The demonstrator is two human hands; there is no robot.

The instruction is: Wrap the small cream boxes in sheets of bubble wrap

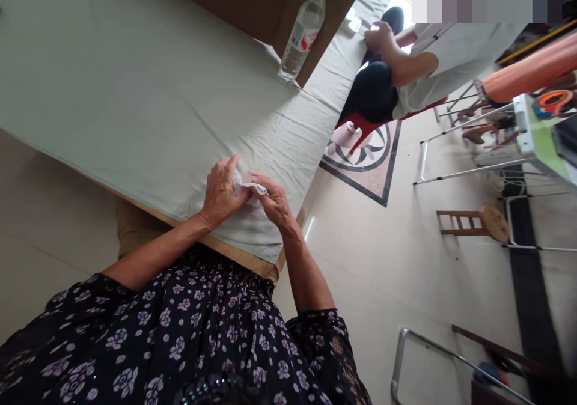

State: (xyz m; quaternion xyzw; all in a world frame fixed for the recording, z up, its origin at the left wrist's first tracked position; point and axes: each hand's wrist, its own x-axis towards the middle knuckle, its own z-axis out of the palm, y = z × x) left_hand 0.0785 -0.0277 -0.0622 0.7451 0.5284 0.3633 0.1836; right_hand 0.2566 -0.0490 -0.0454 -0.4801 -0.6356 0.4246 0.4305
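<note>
Near the front right corner of the cloth-covered table (135,92), both hands meet over a small piece of thin white material (256,185), perhaps plastic film or tissue; its kind is not clear. My left hand (222,193) has its thumb pressed against the material, with the index finger raised. My right hand (274,199) pinches the crumpled edge between thumb and fingers. Part of the white piece is hidden behind the fingers and slightly blurred.
A clear plastic bottle (303,35) stands against a brown box (234,2) at the back. To the right, another person (406,68) sits on a red chair (360,130). A wooden stool (478,223) and a metal-legged stand (525,128) are farther right.
</note>
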